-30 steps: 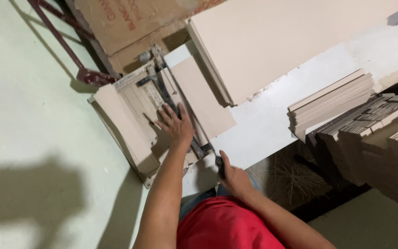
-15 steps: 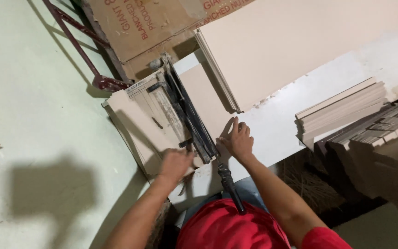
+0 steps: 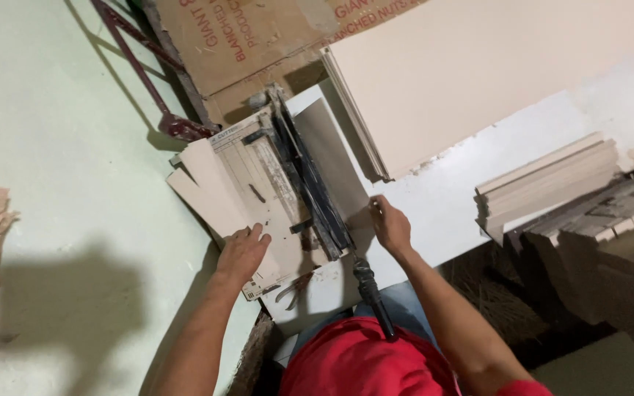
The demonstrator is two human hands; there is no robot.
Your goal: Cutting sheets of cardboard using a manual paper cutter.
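Beige tile strip (image 3: 210, 192) lies on the manual tile cutter (image 3: 280, 191), apparently cut free; left hand (image 3: 242, 253) rests open beside it, right hand (image 3: 390, 226) grips the remaining tile piece (image 3: 335, 165).

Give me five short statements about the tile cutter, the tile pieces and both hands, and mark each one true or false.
1. The left hand rests on a beige tile strip on the left side of the tile cutter. True.
2. The right hand grips the cutter's black handle. False: the handle lies free, pointing toward the person; the right hand touches the tile piece to the right of the rail.
3. A stack of large beige tiles lies beyond the cutter. True.
4. The person wears a blue shirt. False: the shirt is red.
5. Cardboard lies at the far end of the cutter. True.
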